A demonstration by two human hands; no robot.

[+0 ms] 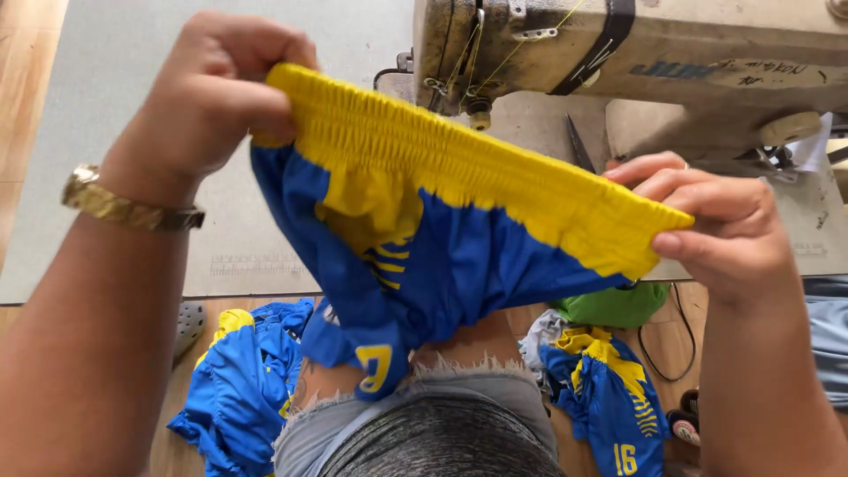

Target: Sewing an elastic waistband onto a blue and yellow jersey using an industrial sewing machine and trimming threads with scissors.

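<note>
I hold up a pair of blue shorts (459, 256) with a gathered yellow elastic waistband (468, 168), stretched between both hands above my lap. My left hand (208, 97), with a gold bracelet at the wrist, pinches the waistband's left end. My right hand (720, 221) pinches its right end between thumb and fingers. The blue legs of the shorts hang down toward my knees.
A beige sewing machine (636, 53) stands on the grey table (106, 132) just behind the shorts, with scissors (579, 146) beside it. On the wooden floor lie piles of blue and yellow garments (238, 380), another such pile (609, 397), a green cloth (614, 305) and a grey shoe (187, 325).
</note>
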